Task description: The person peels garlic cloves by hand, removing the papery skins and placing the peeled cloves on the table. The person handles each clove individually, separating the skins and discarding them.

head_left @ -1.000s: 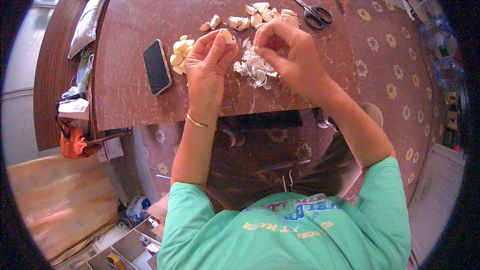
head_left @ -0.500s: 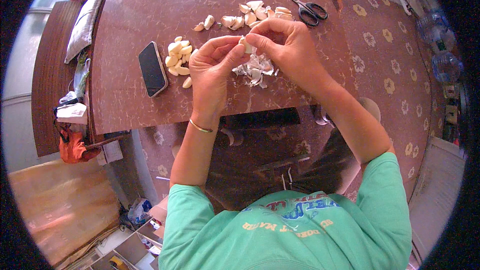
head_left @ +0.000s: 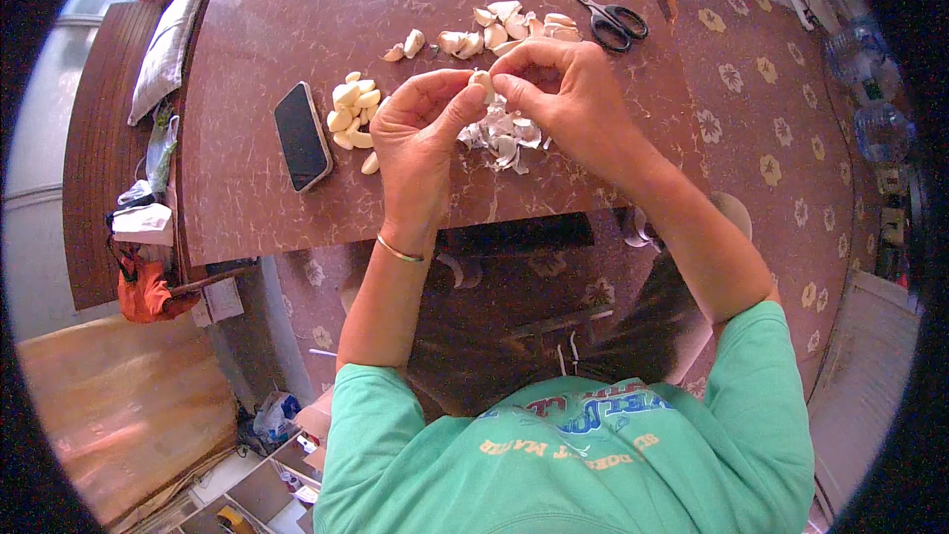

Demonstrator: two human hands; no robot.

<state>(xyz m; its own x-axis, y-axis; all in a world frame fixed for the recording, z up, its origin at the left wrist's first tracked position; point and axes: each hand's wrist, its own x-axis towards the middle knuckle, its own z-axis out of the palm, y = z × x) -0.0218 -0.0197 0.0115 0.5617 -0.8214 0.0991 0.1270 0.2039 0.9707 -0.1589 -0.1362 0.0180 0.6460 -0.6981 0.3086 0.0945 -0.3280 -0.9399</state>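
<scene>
Your phone (head_left: 302,136) lies near the peeled cloves (head_left: 346,96), set apart maybe to stay clean. Your left hand (head_left: 420,119) pinches one garlic clove (head_left: 482,86), likely to keep it still, near the papery skins (head_left: 506,141). Your right hand (head_left: 573,84) pinches its other side. Scissors (head_left: 609,23) lie farther right.

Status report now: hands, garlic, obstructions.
Left hand pinching one garlic clove. Right hand at the clove's edge. Loose skins on table close by; phone and scissors off to the sides, nothing seen blocking.
</scene>
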